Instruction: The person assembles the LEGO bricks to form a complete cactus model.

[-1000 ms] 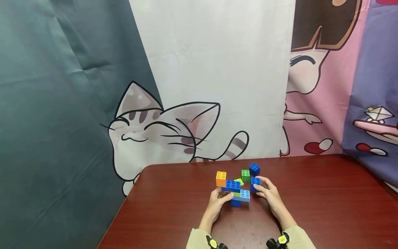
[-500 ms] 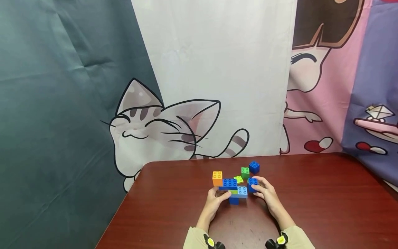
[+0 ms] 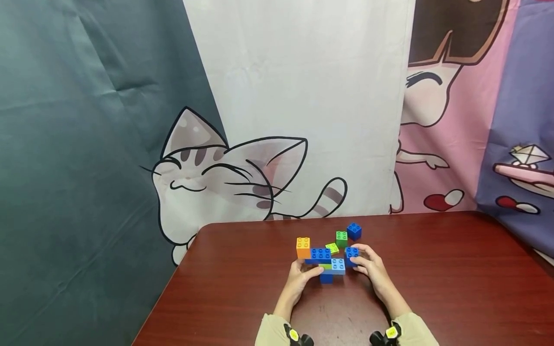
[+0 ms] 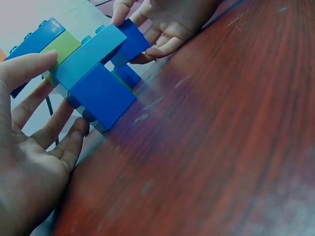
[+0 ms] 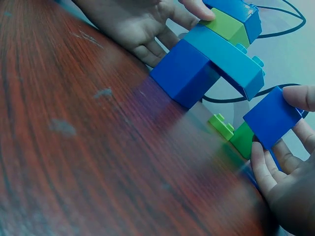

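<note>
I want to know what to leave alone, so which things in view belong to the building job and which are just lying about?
In the job:
brick assembly, held by the left hand
blue brick, held by the right hand

Lying about, probably spares, held by neither hand:
lime brick
green brick
rear blue block

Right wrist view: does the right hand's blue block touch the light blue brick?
No, a gap separates the blue block in the right hand from the light blue brick.
</note>
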Action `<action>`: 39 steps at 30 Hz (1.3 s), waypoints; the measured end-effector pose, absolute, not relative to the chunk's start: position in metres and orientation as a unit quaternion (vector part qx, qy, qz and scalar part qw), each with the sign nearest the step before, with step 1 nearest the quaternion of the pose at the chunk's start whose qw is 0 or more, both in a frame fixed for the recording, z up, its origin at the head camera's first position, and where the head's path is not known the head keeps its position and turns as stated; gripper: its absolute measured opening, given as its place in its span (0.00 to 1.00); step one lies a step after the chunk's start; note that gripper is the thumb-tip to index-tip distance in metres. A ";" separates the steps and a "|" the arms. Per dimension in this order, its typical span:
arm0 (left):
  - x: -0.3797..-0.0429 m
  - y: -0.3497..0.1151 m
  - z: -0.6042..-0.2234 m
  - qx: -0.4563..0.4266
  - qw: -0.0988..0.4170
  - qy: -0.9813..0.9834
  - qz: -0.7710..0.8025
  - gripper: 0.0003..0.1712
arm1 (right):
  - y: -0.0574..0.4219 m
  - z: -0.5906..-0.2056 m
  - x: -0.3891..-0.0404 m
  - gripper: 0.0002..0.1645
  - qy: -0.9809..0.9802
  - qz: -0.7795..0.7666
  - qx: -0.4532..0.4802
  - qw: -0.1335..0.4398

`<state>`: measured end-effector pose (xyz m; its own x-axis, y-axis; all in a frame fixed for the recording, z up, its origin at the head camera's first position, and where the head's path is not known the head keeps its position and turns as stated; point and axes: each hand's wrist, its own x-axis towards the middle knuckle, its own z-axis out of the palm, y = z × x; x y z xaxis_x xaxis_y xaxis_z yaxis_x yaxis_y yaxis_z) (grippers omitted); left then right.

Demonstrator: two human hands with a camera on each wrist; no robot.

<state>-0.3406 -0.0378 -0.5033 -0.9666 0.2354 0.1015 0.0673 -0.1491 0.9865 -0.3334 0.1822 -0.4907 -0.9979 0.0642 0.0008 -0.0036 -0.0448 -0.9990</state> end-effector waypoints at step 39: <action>-0.341 -0.038 -0.504 0.120 0.061 0.658 0.741 0.25 | 0.180 -0.497 -0.340 0.26 -0.789 0.608 -0.030 0.078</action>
<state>-0.3412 -0.0382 -0.5040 -0.9637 0.2481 0.0989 0.0686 -0.1277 0.9894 -0.3397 0.1801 -0.4968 -0.9860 0.1423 0.0867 -0.0476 0.2582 -0.9649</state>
